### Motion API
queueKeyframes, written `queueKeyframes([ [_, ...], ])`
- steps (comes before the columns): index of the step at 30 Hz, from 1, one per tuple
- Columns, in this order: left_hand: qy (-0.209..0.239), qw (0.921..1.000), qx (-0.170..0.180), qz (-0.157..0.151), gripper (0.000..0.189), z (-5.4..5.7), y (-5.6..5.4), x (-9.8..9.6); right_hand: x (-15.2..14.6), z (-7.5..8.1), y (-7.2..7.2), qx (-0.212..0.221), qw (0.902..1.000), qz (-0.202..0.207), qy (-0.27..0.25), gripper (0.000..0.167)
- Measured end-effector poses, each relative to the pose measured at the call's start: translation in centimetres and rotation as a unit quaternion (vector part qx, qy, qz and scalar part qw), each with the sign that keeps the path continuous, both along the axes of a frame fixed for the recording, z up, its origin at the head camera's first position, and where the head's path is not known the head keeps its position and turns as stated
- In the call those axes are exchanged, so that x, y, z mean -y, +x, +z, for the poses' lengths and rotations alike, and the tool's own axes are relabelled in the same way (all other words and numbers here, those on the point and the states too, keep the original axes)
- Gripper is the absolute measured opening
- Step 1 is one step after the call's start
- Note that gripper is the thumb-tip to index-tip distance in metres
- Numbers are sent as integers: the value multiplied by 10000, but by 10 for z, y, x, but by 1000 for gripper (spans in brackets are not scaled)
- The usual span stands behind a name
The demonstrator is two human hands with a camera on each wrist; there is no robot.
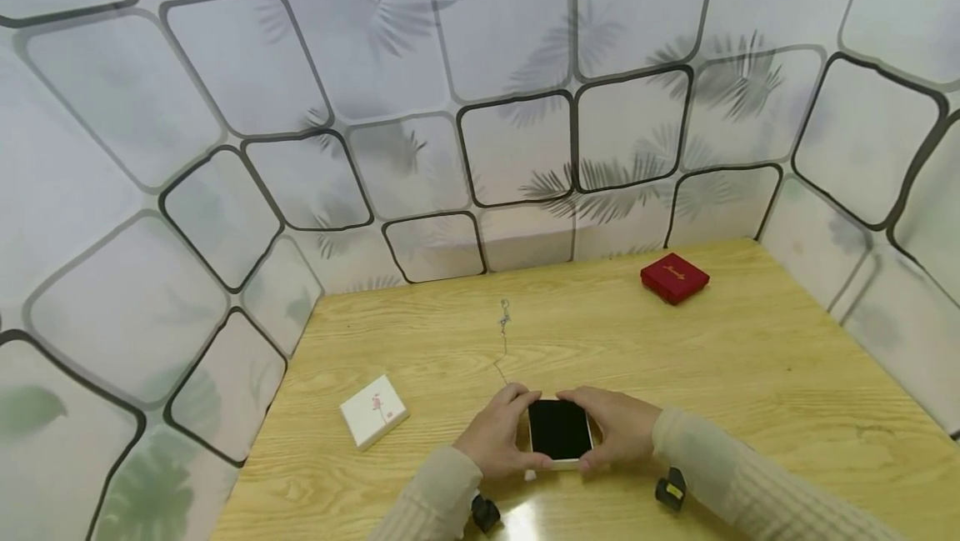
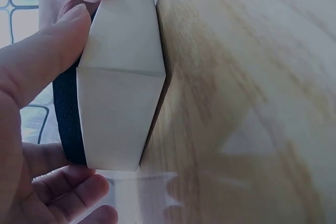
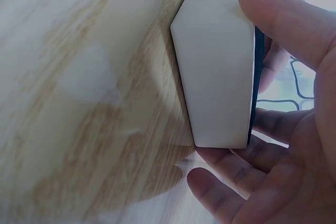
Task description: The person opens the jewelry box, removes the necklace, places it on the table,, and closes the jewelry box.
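Observation:
A small white box (image 1: 565,464) rests on the table between both hands, with a black foam pad (image 1: 559,429) over its top. In the left wrist view the pad (image 2: 68,114) stands proud of the box's rim; in the right wrist view only a thin dark edge of the pad (image 3: 256,77) shows. My left hand (image 1: 497,434) pinches the pad's left side, thumb at the near corner and fingers at the far one. From the right, my right hand (image 1: 618,424) grips the box (image 3: 218,66), its thumb on the near side. A thin silver chain (image 1: 504,333) runs toward my left fingers.
To the left lies a white lid (image 1: 375,410) with a pink flower print. A red jewelry box (image 1: 674,278) sits at the back right. Near my left thumb is a small white piece (image 1: 530,475). Patterned curtains (image 1: 517,149) enclose the wooden table (image 1: 750,358).

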State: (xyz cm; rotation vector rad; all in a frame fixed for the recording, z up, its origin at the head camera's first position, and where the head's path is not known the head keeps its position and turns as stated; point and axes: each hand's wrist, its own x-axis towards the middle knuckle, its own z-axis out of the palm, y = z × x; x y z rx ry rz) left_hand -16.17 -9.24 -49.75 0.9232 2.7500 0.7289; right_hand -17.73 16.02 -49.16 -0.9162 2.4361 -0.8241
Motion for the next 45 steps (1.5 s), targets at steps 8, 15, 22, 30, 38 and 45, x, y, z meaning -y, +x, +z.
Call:
queueKeyframes([
  [8, 213, 9997, 85, 32, 96, 1, 1, 0, 1, 0, -1, -189, 9998, 37, 99, 99],
  [15, 244, 9993, -256, -124, 94, 3, 1, 2, 1, 0, -1, -100, 9999, 21, 10, 98],
  [22, -49, 9999, -86, -127, 88, 7, -1, 1, 0, 0, -1, 31, 10000, 10, -75, 97],
  [30, 112, 9999, -96, -86, 80, 4, 0, 0, -1, 0, -1, 77, 9999, -14, -78, 99],
  [38, 287, 9994, -143, -109, 84, -4, 0, 1, 0, 1, 0, -73, 10000, 4, -13, 100],
  [45, 180, 9995, 226, -110, 89, -5, 2, 2, 0, 1, 0, -25, 10000, 16, 22, 98],
])
